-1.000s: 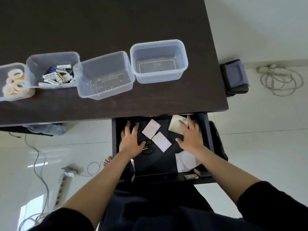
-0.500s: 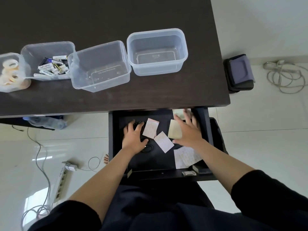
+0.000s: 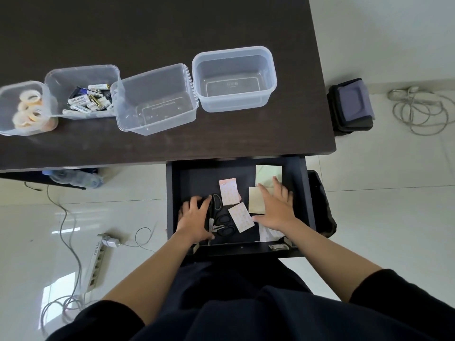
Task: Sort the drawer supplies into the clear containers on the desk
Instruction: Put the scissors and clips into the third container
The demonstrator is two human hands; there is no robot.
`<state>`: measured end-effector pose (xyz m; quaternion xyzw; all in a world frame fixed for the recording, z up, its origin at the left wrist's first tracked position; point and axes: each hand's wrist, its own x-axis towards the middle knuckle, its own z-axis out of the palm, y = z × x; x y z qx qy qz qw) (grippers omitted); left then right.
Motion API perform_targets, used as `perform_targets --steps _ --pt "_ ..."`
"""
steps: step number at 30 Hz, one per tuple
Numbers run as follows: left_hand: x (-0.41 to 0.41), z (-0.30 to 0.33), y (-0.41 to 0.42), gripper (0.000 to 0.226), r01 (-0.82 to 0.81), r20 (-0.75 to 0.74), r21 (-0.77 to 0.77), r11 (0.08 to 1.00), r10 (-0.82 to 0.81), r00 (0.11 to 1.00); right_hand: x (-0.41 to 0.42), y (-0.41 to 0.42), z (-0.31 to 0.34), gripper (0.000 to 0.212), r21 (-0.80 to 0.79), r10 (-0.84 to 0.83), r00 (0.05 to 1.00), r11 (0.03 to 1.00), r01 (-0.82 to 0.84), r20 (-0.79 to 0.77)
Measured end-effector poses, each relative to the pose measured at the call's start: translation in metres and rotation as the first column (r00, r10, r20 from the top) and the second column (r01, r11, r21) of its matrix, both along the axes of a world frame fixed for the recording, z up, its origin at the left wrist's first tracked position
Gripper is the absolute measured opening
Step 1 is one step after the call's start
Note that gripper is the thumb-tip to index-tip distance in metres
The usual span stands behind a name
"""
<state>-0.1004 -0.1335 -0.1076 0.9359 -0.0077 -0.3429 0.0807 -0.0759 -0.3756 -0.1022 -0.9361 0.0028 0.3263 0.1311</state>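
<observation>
Left hand point(image 3: 195, 219) is down in the drawer point(image 3: 304, 193) with its fingers curled over the black scissors point(image 3: 216, 205), so I'd call that a grip, though the palm hides most of the contact. Right hand point(image 3: 277, 209) lies flat with straight fingers on a yellow pad point(image 3: 256, 200), pressing it, not pinching.

Handling guess: scissors are stiff, a bit heavy and pointy, so take them by the closed blades or the loops, whichever sits under the fingers. A second pair point(image 3: 224, 225) lies just right of the left hand, blades pointing at it. The pads are light and floppy, so slide one to get a thumb under an edge. Two pink pads point(image 3: 230, 191) sit between my hands, another yellow one point(image 3: 268, 173) is just past the right fingertips, and white paper point(image 3: 268, 233) is by the right wrist.

Versus half a second back: the left fingers have closed further round the scissors, and the right hand has slid the pad a little toward me.

Further out, on the desk point(image 3: 172, 143) beyond both hands, are four tubs: tape point(image 3: 27, 108) far left, batteries point(image 3: 88, 100) next, then two empty ones point(image 3: 157, 99) point(image 3: 234, 78), the last straight ahead of the right hand.
</observation>
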Motion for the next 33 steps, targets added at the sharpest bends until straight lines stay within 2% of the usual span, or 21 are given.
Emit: perform_targets --steps 3,6,9,11,14,17,20,24,28,30,33 --pt "-0.004 -0.002 -0.001 0.114 0.029 0.008 0.026 0.999 -0.029 1.0 -0.014 0.014 0.002 0.077 0.071 0.133 0.984 0.987 -0.142 0.117" --pt "0.005 -0.001 -0.001 0.103 -0.03 0.006 -0.065 0.997 0.03 1.0 -0.024 0.037 0.003 0.058 0.184 0.285 0.945 0.932 -0.312 0.16" --pt "0.012 -0.003 0.003 0.088 -0.069 -0.018 -0.197 0.978 0.067 0.998 -0.029 0.062 -0.003 0.052 0.228 0.41 0.909 0.881 -0.416 0.074" --pt "0.01 -0.004 0.008 0.078 -0.081 0.027 -0.235 0.969 0.09 0.996 -0.03 0.072 -0.009 0.054 0.21 0.444 0.896 0.875 -0.437 0.015" --pt "0.003 -0.002 0.011 0.07 -0.122 0.121 -0.174 0.977 0.144 0.982 -0.03 0.077 -0.016 0.054 0.126 0.492 0.871 0.864 -0.487 -0.003" --pt "0.001 0.0 0.006 0.073 -0.145 0.084 -0.07 0.987 0.151 0.985 -0.029 0.075 -0.017 0.051 0.068 0.532 0.846 0.845 -0.531 -0.01" --pt "0.006 0.002 0.003 0.074 -0.135 0.023 -0.028 0.99 0.136 0.99 -0.029 0.074 -0.017 0.048 0.066 0.522 0.852 0.852 -0.519 -0.028" --pt "0.017 0.0 0.004 0.086 -0.022 0.021 -0.114 0.993 0.025 0.999 -0.028 0.072 -0.016 0.03 0.061 0.515 0.855 0.857 -0.512 -0.057" --pt "0.029 -0.002 0.008 0.094 0.101 0.028 -0.234 0.967 -0.097 0.995 -0.031 0.063 -0.016 0.029 0.057 0.492 0.868 0.87 -0.489 -0.064" --pt "0.038 -0.002 0.009 0.101 0.233 0.044 -0.197 0.952 -0.229 0.972 -0.03 0.059 -0.015 0.029 0.05 0.475 0.878 0.88 -0.472 -0.058" --pt "0.052 -0.002 0.007 0.108 0.459 0.028 -0.034 0.888 -0.459 0.888 -0.03 0.052 -0.016 0.029 0.044 0.46 0.885 0.888 -0.458 -0.066"
